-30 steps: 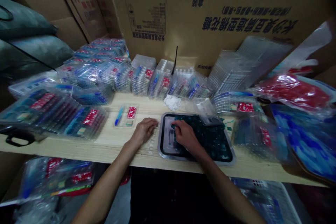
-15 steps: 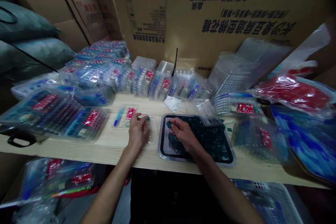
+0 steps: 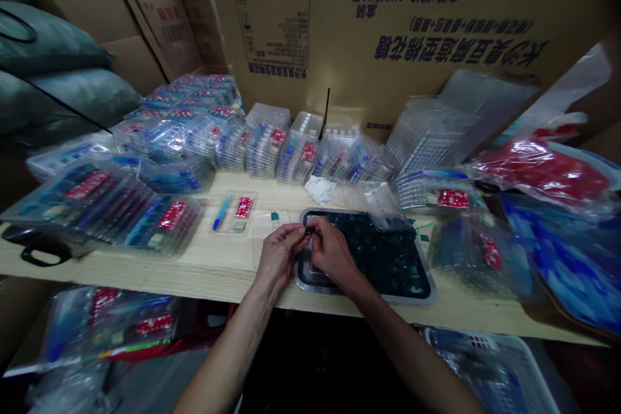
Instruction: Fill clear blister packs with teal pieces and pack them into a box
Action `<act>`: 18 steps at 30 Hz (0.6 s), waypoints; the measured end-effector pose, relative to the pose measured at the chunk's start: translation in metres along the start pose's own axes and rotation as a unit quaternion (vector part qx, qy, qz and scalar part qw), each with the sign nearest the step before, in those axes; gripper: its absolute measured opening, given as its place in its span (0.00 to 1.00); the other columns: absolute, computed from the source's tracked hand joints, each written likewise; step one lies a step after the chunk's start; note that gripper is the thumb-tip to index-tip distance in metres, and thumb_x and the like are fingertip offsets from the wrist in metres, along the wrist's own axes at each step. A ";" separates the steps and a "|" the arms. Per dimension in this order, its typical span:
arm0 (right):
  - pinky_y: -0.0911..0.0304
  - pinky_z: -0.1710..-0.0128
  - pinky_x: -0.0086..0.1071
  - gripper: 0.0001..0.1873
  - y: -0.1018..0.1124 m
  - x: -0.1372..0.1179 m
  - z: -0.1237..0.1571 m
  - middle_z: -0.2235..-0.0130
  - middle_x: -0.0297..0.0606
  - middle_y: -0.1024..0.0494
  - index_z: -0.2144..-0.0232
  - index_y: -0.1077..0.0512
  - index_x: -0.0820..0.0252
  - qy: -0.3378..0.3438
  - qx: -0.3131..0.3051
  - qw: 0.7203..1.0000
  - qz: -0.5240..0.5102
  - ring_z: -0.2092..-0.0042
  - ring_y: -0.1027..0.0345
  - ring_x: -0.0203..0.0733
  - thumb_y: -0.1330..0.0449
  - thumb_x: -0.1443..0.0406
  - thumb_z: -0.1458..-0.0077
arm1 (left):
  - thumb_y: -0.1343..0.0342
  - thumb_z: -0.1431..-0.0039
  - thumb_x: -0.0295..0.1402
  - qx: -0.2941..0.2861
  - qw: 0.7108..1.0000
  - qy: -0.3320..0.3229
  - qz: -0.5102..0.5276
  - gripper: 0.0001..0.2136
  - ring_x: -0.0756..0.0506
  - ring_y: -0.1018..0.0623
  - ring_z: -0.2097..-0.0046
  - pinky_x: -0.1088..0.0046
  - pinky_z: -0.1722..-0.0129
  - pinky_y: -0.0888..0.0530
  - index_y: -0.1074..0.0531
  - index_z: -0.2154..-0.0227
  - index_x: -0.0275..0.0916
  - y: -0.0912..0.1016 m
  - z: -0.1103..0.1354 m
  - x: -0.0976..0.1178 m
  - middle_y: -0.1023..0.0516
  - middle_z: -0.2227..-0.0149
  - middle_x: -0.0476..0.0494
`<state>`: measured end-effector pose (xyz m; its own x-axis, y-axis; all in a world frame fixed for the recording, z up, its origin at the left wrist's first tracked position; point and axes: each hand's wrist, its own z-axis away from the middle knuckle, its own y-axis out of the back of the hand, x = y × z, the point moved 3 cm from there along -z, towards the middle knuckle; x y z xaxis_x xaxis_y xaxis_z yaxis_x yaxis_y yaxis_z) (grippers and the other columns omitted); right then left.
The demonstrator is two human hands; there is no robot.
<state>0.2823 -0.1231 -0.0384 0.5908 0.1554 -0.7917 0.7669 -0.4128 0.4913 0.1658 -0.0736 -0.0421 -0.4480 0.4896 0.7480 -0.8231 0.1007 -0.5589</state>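
Observation:
My left hand (image 3: 280, 253) and my right hand (image 3: 334, 252) meet over the left edge of a metal-rimmed tray (image 3: 301, 279). Their fingertips pinch a small dark green piece (image 3: 309, 231) between them; its shape is mostly hidden. Many glossy dark green pieces (image 3: 388, 265) fill the tray, and a clear plastic case (image 3: 383, 208) lies across its back edge. Left of the tray, one green piece (image 3: 275, 216) sits in a clear plastic tray (image 3: 262, 242), partly behind my left hand. Beside that lies a clear tray with a blue pen (image 3: 221, 213) and a red packet (image 3: 243, 207).
Filled clear packs (image 3: 169, 220) are stacked at left and along the back. Nested clear trays (image 3: 429, 132) stand at the back right, by a red plastic bag (image 3: 548, 165). A crumpled white tissue (image 3: 320, 189) lies mid-table. A large cardboard box (image 3: 339, 32) rises behind.
My left hand has left the clear plastic tray and moved right to meet my right hand. A green piece now shows in that tray. My right hand keeps its dark green piece.

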 end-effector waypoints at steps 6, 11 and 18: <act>0.31 0.51 0.39 0.21 -0.005 -0.003 0.010 0.55 0.46 0.23 0.47 0.32 0.60 0.011 0.018 1.000 0.023 0.53 0.27 0.45 0.51 0.70 0.42 | 0.30 0.54 0.22 0.052 0.997 -0.005 0.051 0.09 0.53 0.20 0.70 0.83 0.66 0.23 0.21 0.68 0.32 0.000 0.000 -0.008 0.18 0.69 0.44; 0.33 0.44 0.42 0.24 -0.006 -0.010 0.019 0.48 0.51 0.24 0.44 0.32 0.64 0.046 0.014 0.998 0.040 0.46 0.29 0.48 0.52 0.72 0.42 | 0.30 0.54 0.21 0.066 0.995 0.005 0.068 0.08 0.53 0.20 0.67 0.82 0.62 0.22 0.21 0.70 0.33 0.005 -0.003 -0.013 0.18 0.68 0.45; 0.31 0.51 0.36 0.16 0.006 0.004 0.013 0.56 0.40 0.20 0.57 0.24 0.56 -0.011 -0.022 0.997 -0.073 0.54 0.26 0.43 0.50 0.68 0.40 | 0.26 0.60 0.30 0.038 0.998 -0.040 -0.005 0.16 0.52 0.21 0.67 0.79 0.63 0.25 0.20 0.66 0.34 0.005 0.006 -0.019 0.18 0.67 0.45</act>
<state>0.2859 -0.1365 -0.0431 0.4669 0.1917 -0.8633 0.8548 -0.3478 0.3851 0.1678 -0.0880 -0.0572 -0.4632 0.4176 0.7817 -0.8507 0.0379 -0.5243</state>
